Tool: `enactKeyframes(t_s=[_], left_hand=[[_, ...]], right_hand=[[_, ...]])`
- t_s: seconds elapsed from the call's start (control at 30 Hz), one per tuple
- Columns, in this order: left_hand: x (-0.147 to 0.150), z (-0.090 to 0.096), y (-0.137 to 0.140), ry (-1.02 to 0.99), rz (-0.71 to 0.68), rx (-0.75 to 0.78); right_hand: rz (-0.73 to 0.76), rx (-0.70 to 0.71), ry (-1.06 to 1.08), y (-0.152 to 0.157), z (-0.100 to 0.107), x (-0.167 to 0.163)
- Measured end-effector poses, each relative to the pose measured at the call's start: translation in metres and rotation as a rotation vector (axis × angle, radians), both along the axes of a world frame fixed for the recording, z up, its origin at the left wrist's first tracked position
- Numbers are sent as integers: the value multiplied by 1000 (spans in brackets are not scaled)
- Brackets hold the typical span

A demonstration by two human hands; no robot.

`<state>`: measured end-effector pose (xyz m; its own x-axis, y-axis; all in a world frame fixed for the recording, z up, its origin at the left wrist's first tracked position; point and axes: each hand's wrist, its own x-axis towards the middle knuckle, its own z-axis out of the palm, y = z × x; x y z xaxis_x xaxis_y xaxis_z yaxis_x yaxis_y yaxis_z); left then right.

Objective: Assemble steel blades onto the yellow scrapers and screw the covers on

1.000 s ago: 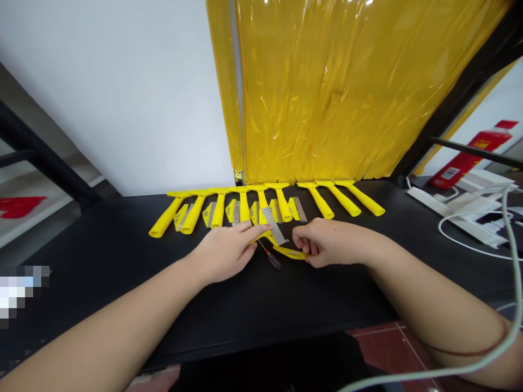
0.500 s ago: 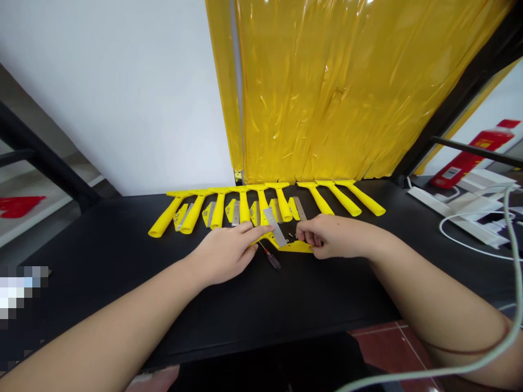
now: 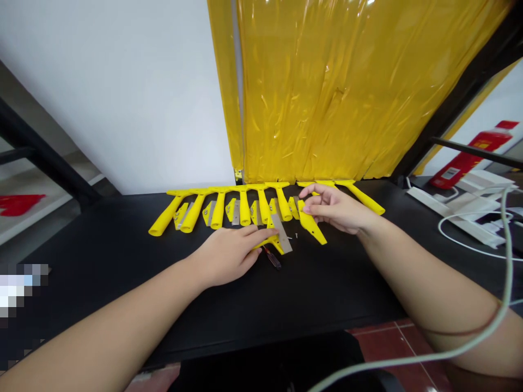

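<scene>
My left hand [image 3: 231,255] is closed around a yellow scraper handle [image 3: 265,245], low over the black table, with most of the grip hidden. A flat grey metal blade [image 3: 283,233] lies along the handle's head, with a fingertip against it. My right hand [image 3: 335,209] pinches a yellow cover plate [image 3: 312,227] with small holes, held tilted to the right of the blade. Between the two sits a small loose screw [image 3: 296,236]. A screwdriver [image 3: 273,260] with a dark handle lies just below the scraper, its shaft partly hidden by my left hand.
Several yellow scraper handles [image 3: 244,207] stand in a row along the back of the black table [image 3: 245,321], with yellow plates and metal blades [image 3: 236,212] between them. White power strips [image 3: 476,218], cables and a red bottle [image 3: 469,155] are at right. A pale cable [image 3: 408,359] crosses the lower right foreground.
My right hand has lifted the yellow plate off the table and brought it up and back. The blade and the scraper head in my left hand have shifted and turned slightly.
</scene>
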<state>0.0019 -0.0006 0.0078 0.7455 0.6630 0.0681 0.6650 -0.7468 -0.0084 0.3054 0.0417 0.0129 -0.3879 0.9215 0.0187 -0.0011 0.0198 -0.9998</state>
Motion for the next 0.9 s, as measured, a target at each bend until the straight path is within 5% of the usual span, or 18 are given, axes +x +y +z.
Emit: enactKeyframes(t_s=[0.3,0.67,0.9], left_hand=[[2,-1,-2,-6,8,2],[3,1,-3,-25,-43,-34],[4,2,-3,-42,-55,-29]], right_hand=[[-19,98,-155,1,-25,-37],[67,279,-284,4,-33,-40],[-2,492,-329,3,-32,-36]])
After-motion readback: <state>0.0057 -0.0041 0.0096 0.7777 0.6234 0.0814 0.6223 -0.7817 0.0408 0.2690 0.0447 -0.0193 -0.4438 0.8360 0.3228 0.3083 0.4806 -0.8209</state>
